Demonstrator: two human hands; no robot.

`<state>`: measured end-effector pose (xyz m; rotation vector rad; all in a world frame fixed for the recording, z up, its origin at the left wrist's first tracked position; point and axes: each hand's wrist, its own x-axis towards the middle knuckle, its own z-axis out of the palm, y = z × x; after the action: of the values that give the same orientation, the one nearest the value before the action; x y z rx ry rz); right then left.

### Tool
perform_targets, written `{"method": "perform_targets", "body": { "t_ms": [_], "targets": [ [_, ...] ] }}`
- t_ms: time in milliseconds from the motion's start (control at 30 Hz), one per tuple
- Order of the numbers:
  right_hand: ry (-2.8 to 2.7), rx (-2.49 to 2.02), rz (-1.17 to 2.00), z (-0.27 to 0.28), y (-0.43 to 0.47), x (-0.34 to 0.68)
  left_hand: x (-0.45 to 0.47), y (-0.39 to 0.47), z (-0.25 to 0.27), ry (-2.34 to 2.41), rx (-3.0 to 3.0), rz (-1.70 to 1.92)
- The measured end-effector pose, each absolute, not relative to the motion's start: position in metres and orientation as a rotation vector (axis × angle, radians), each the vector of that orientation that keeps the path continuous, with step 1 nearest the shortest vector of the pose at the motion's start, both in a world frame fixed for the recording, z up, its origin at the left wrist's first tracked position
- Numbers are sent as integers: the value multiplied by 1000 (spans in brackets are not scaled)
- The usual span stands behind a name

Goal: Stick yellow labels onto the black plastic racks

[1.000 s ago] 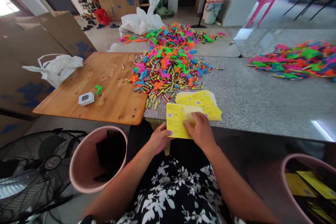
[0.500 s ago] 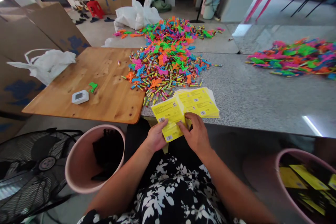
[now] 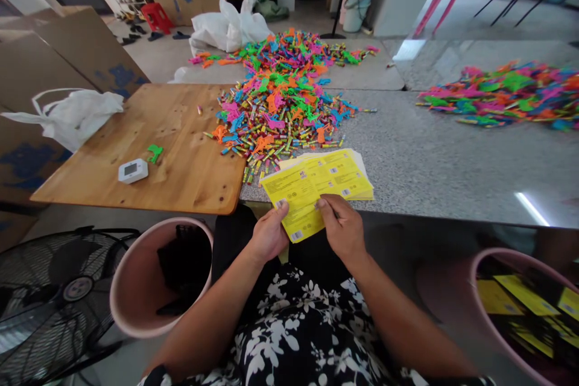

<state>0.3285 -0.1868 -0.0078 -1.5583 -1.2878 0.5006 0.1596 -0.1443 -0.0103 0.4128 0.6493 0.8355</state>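
Observation:
Over my lap, at the table's edge, I hold a yellow printed card with barcodes and small dark text. My left hand grips its lower left edge, thumb on top. On its right side my right hand pinches the card between thumb and curled fingers. Right behind it, partly covered by it, a fanned stack of similar yellow cards lies on the grey speckled table. Whether more than one card is in my hands I cannot tell.
A heap of colourful toy guns and small printed tubes lies beyond the cards; another heap is at right. A wooden board bears a white device and a green toy gun. Pink bins flank me; a fan stands left.
The card in my hands has opened out flatter, and its right part now overlaps the stack's front. My right fingers have closed into a pinch on its right side. My left hand has hardly moved.

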Motion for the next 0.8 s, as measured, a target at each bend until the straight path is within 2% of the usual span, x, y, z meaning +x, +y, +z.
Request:
{"method": "perform_targets", "body": {
  "t_ms": [133,400,667,800],
  "targets": [
    [-1051,-1588,789,-3,-185,335,152,-142,-9,684,369,809],
    [-1138,-1499,801,10,-190,333,150,-141,-10,703,439,828],
    [-1004,-1439,934,-5,-185,332,148,-144,-15,639,460,800],
    [-1002,-1449,870,-7,-187,333,147,-144,-17,645,426,782]
  ]
}}
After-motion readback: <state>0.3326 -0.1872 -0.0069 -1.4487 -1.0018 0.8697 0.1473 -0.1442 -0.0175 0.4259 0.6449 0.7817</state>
